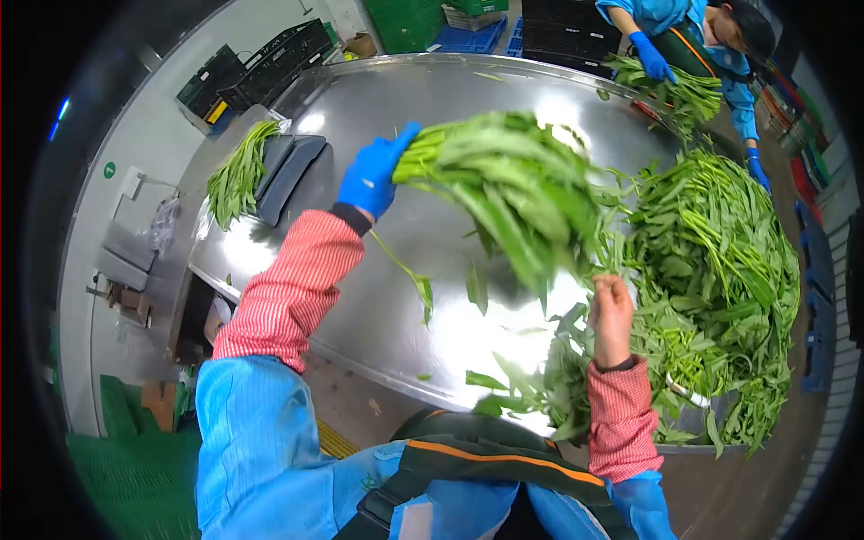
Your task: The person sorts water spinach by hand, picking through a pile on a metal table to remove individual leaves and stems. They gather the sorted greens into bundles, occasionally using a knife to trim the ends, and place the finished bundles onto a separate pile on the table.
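My left hand, in a blue glove, grips the stem end of a bunch of water spinach. Its long leaves fan out to the right above the steel table, slightly blurred. My right hand is bare, at the left side of a big heap of water spinach. Its fingers are bent together near the leaves; what they pinch, if anything, is hidden. One loose stem hangs below my left hand.
At the left, another bunch of greens lies on a dark scale-like device. A co-worker's gloved hand holds greens at the far right. Black crates stand behind the table. A white-handled item lies among the leaves.
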`<action>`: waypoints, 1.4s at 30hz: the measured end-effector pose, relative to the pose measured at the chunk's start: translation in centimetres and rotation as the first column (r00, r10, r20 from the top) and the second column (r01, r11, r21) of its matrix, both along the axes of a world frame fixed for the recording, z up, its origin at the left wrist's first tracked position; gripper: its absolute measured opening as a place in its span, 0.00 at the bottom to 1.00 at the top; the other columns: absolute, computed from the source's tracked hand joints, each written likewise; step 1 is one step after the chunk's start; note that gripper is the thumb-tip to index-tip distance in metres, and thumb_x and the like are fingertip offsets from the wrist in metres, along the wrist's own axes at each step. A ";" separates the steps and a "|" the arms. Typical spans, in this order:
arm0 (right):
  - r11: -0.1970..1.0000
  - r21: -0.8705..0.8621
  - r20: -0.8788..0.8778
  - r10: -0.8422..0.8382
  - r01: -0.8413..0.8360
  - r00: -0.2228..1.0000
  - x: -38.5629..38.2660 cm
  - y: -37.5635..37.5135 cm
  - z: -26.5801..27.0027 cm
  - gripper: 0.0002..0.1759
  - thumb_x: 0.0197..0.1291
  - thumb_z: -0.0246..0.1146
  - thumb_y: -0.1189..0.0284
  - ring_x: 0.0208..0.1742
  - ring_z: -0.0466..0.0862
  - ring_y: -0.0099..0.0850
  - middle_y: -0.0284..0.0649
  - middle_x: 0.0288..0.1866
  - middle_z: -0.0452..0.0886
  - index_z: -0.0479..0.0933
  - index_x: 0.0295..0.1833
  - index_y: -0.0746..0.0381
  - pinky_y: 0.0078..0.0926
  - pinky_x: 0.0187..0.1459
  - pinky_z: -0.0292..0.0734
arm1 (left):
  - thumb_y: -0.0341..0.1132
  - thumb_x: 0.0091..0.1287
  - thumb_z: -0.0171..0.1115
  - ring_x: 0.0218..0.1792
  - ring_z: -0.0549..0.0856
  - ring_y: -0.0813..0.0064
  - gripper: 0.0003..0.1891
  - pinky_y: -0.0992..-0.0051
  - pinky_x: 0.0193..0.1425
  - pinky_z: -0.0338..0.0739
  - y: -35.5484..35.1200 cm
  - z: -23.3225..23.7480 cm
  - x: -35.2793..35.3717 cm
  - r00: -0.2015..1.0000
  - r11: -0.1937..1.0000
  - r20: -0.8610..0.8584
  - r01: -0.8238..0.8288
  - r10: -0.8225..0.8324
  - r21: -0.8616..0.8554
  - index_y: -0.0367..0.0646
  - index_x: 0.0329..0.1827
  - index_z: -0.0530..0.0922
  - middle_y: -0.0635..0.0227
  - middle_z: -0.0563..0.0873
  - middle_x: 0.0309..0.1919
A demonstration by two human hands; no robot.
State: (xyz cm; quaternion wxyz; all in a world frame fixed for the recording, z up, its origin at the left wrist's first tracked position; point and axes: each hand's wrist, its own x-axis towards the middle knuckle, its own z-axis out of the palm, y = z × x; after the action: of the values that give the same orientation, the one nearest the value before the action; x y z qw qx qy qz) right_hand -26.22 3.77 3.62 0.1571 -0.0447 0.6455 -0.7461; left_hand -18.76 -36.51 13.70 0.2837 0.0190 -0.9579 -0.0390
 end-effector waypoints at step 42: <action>0.961 0.276 0.356 -0.097 -0.006 0.929 5.9 -7.5 -4.9 0.04 0.66 0.56 0.72 0.17 0.59 0.11 0.21 0.20 0.66 0.74 0.38 0.58 0.13 0.18 0.52 | 0.29 0.60 0.57 0.31 0.81 0.57 0.08 0.60 0.34 0.75 -10.6 -14.8 3.7 0.921 0.992 0.370 0.118 -0.123 0.034 0.47 0.42 0.79 0.60 0.80 0.28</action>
State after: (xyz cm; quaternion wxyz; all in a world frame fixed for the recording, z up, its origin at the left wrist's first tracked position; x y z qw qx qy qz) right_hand -20.32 -3.73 -1.30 0.2617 0.1325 0.7022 -0.6488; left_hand -15.09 -47.08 -1.06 0.0946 -0.0313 -0.9934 -0.0575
